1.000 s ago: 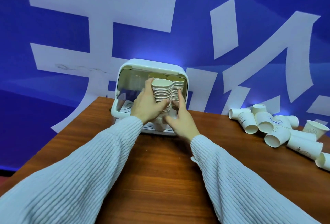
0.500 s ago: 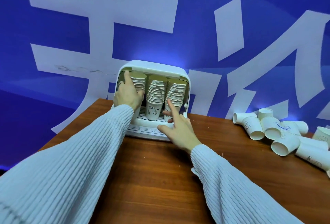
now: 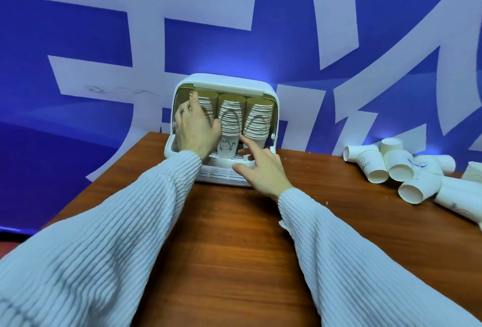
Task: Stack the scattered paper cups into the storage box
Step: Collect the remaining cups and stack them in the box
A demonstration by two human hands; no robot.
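The white storage box stands open at the table's far edge, with three upright stacks of paper cups inside. My left hand reaches into the box and grips the left stack. The middle stack has a rabbit drawing on its bottom cup. My right hand rests at the box's front tray, forefinger stretched toward the right stack, holding nothing. Several loose cups lie on their sides at the right.
The brown wooden table runs toward me between my white ribbed sleeves. A blue wall with large white characters rises right behind the box. The table's left edge slants close to the box.
My left hand carried a stack from the box's middle front to its left side and stays on it. My right hand has drawn back a little to the front tray.
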